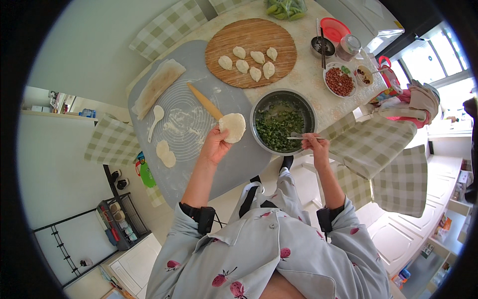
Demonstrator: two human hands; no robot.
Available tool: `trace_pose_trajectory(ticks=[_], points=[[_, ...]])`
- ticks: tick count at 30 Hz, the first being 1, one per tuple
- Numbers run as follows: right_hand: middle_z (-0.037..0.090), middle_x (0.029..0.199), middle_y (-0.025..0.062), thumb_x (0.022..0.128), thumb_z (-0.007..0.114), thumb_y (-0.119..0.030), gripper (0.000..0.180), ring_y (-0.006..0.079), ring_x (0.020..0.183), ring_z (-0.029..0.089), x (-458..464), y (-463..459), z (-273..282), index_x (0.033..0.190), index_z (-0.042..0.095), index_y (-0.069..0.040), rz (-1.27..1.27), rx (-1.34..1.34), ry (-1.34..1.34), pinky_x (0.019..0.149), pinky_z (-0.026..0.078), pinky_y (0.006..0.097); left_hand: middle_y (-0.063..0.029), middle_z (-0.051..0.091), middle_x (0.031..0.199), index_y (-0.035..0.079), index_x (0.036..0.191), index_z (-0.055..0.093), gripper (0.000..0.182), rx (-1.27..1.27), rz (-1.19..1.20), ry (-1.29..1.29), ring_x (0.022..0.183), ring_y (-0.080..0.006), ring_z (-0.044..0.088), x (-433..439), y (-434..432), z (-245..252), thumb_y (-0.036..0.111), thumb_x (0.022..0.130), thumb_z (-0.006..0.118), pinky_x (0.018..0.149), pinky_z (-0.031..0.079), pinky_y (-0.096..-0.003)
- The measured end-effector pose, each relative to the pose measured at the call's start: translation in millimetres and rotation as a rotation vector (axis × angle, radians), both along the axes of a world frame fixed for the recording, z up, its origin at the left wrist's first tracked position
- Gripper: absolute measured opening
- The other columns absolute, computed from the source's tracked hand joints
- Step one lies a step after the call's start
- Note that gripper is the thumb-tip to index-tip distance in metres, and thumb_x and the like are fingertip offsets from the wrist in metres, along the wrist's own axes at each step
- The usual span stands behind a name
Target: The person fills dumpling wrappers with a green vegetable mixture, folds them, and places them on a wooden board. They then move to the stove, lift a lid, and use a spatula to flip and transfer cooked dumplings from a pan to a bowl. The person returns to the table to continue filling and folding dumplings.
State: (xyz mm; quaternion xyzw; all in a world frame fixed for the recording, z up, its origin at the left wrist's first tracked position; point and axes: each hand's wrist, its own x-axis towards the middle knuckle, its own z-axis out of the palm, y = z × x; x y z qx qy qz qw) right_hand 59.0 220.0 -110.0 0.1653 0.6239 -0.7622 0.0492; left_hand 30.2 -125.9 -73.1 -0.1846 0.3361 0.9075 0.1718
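Observation:
A round dumpling wrapper (233, 128) rests in my left hand (216, 145), pinched by the thumb near its lower left edge. My right hand (316, 145) grips a metal utensil (297, 138), perhaps a spoon or chopsticks, over the near rim of a deep round pot (314, 125). Chopped green filling (278, 125) with some liquid lies inside that pot. Just beyond the wrapper, a tapered wooden rolling pin (203, 100) is on the grey pastry mat (231, 173). Flattened wrappers (166, 155) overlap at the mat's left. Several shaped dumplings (257, 56) sit on a round slatted board (220, 41).
A white spoon (156, 117) and a folded translucent sheet (158, 88) lie on the mat. At right stand a plate of peanuts (339, 80), a small bowl with chopsticks (323, 48), a lidded jar (349, 48) and a red basin (335, 29). A checked-cover chair (369, 142) flanks the table.

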Motion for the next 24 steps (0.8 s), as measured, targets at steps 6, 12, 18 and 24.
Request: trace_pose_trajectory(ticks=[6,12,18,24], points=[[0.064,0.071,0.0076,0.09,0.058,-0.019,0.023,0.0122,0.06,0.06,0.3,14.3,-2.7,0.091,0.065,0.002,-0.088,-0.125,-0.078,0.057,0.048,0.0236,-0.0132,0.055,0.123,-0.003,0.123,0.046,0.035,0.035,-0.038,-0.035,0.113,-0.0241,0.056,-11.3,17.7,-7.0,0.006,0.09,0.055,0.096,0.048,-0.0376],[0.065,0.071,0.0086,0.09,0.058,-0.019,0.022,0.0132,0.06,0.06,1.2,20.3,-1.6,0.091,0.065,0.002,-0.128,-0.177,-0.091,0.057,0.047,0.0236,-0.0148,0.053,0.125,-0.004,0.123,0.045,0.033,0.028,-0.052,-0.103,0.114,-0.0265,0.054,-26.2,42.1,-23.1,0.012,0.094,0.05,0.098,0.046,-0.0411],[0.064,0.07,0.0082,0.09,0.058,-0.018,0.022,0.013,0.059,0.059,-5.0,20.8,31.0,0.092,0.065,0.003,-0.213,-0.152,-0.004,0.056,0.046,0.0243,-0.0154,0.051,0.127,-0.003,0.125,0.044,0.035,0.077,-0.023,-0.147,0.118,-0.0274,0.051,-41.1,65.6,-46.1,0.014,0.096,0.047,0.101,0.044,-0.0425],[0.064,0.073,0.0094,0.091,0.057,-0.016,0.022,0.0131,0.06,0.058,-10.9,-7.5,96.7,0.094,0.065,0.005,-0.259,-0.008,0.153,0.058,0.047,0.0242,-0.0145,0.051,0.127,-0.002,0.126,0.042,0.033,0.193,-0.061,-0.117,0.117,-0.0275,0.052,-50.1,95.3,-38.1,0.014,0.097,0.043,0.101,0.043,-0.0427]])
